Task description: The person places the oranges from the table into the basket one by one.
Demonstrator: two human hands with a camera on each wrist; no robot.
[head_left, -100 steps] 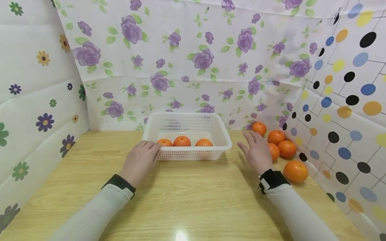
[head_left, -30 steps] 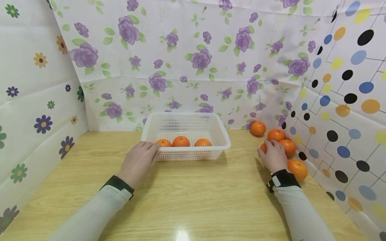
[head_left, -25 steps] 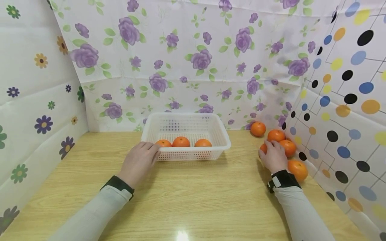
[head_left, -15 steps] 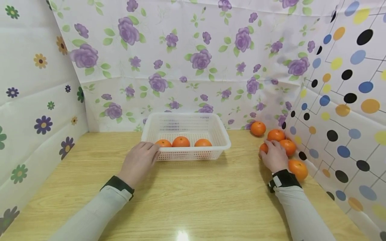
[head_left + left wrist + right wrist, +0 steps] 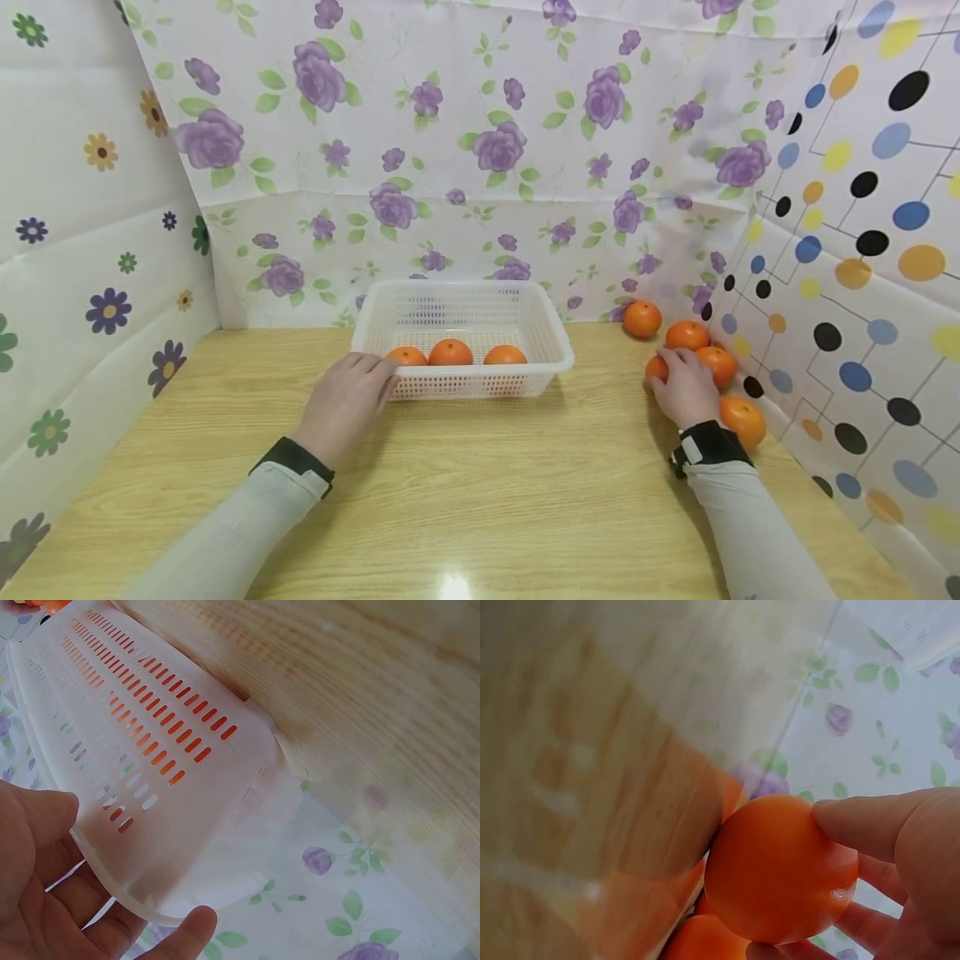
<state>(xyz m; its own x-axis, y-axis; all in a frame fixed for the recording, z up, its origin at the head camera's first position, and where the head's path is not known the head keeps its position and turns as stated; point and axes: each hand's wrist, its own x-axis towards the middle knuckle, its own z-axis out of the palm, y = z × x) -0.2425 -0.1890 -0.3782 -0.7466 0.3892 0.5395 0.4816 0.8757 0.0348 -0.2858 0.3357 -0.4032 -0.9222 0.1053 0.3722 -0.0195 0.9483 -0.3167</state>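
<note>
In the head view my left hand (image 5: pixel 348 404) grips the front left corner of a white plastic basket (image 5: pixel 465 369). In the left wrist view the thumb is on the near side of the rim, with fingers around the corner. Three tangerines (image 5: pixel 452 352) show inside the basket. On the right, my right hand (image 5: pixel 686 390) holds another tangerine (image 5: pixel 776 870) between thumb and fingers; the hand covers part of it in the head view. That tangerine sits low among the others, and I cannot tell whether it touches the table.
Several more tangerines lie around my right hand: one at the back (image 5: pixel 642 319), one behind (image 5: pixel 687 335), one beside (image 5: pixel 717 367) and one nearer the wrist (image 5: pixel 742 422). Patterned cloth walls (image 5: pixel 480 233) enclose the wooden table (image 5: pixel 480 483) on three sides.
My right hand has moved right from beside the basket onto a tangerine, and its fingers have closed round it. Over the last second it barely shifts. My left hand stays at the basket.
</note>
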